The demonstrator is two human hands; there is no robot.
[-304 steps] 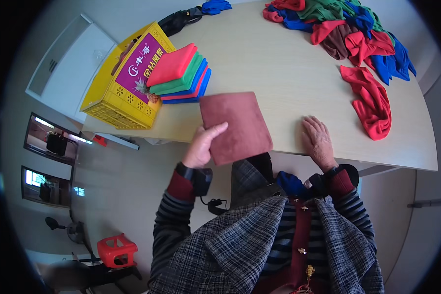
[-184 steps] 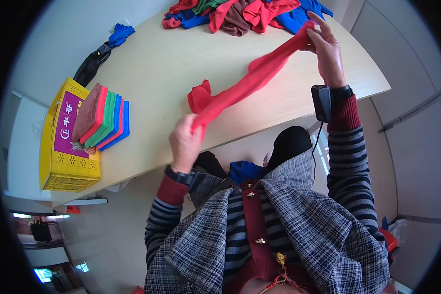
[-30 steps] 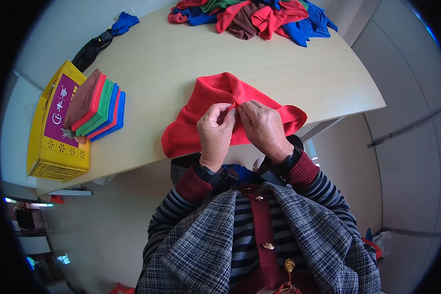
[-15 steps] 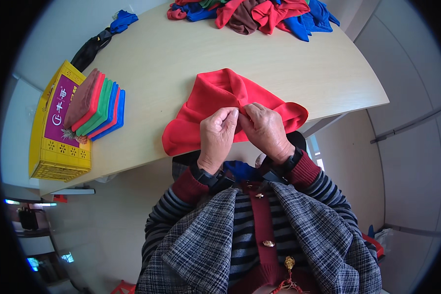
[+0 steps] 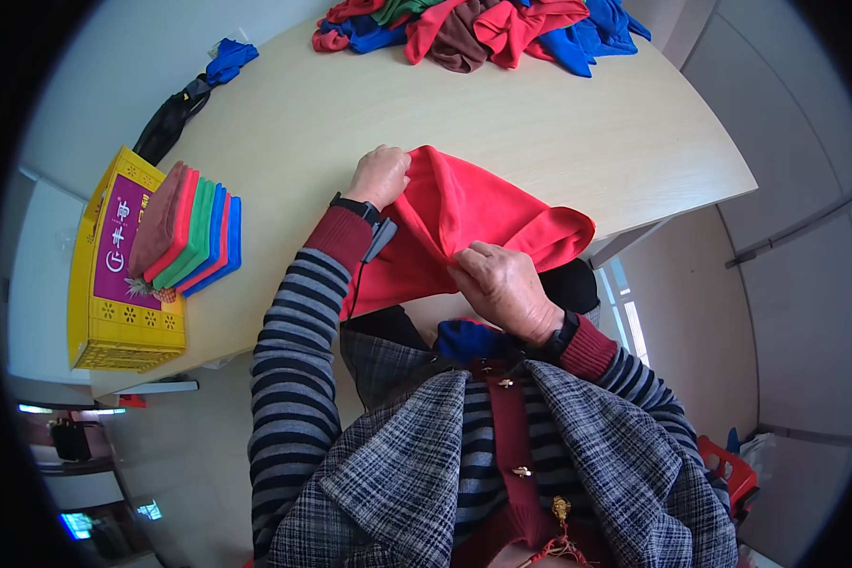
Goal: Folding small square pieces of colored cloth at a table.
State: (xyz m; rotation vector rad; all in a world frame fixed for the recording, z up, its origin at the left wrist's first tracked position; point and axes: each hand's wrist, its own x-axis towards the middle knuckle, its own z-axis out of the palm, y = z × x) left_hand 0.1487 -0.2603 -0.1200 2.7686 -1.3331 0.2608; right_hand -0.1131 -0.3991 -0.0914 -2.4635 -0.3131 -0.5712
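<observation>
A red cloth (image 5: 488,204) lies loosely creased at the table's near edge, part of it hanging over my lap. My left hand (image 5: 381,177) is closed on the cloth's far left corner, fingertips hidden by the fabric and the hand's back. Closer to me, my right hand (image 5: 504,289) pinches the cloth at its near middle, thumb and fingers pressed together. A fold runs between the two hands, and the cloth's right end curls over near the table edge.
On the left, folded cloths (image 5: 199,232) in brown, red, green and blue stand against a yellow box (image 5: 128,350). A heap of loose coloured cloths (image 5: 483,33) lies at the far edge. A black item (image 5: 166,123) and a blue cloth (image 5: 230,62) sit far left.
My left hand has moved away from the right one, forward and left to the cloth's far corner. The right hand has come slightly nearer to me, and the cloth's left side is drawn up.
</observation>
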